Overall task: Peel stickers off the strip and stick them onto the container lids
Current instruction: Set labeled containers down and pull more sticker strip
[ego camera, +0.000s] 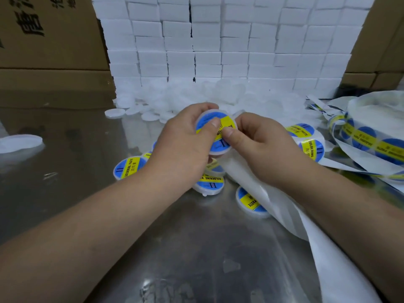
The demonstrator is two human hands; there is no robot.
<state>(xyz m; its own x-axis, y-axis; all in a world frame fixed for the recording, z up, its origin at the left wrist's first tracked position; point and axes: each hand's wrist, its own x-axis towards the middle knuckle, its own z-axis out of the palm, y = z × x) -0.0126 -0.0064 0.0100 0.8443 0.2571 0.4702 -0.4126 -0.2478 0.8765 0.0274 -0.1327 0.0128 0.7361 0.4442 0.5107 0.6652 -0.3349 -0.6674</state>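
My left hand (185, 145) grips a round white lid (215, 132) with a blue and yellow sticker on it, its thumb pressing the sticker's face. My right hand (260, 147) pinches the same lid from the right, thumb on the sticker. White backing strip (284, 217) runs out from under my right hand toward the lower right. Several stickered lids (127, 168) lie on the metal table (65, 149) below and beside my hands. A heap of bare white lids (196, 97) sits behind them. The strip with unpeeled stickers (369, 141) coils at the right.
A wall of stacked white boxes (229, 44) stands at the back, with cardboard cartons (48, 36) on the left and right. One bare lid (19, 142) lies alone at the far left.
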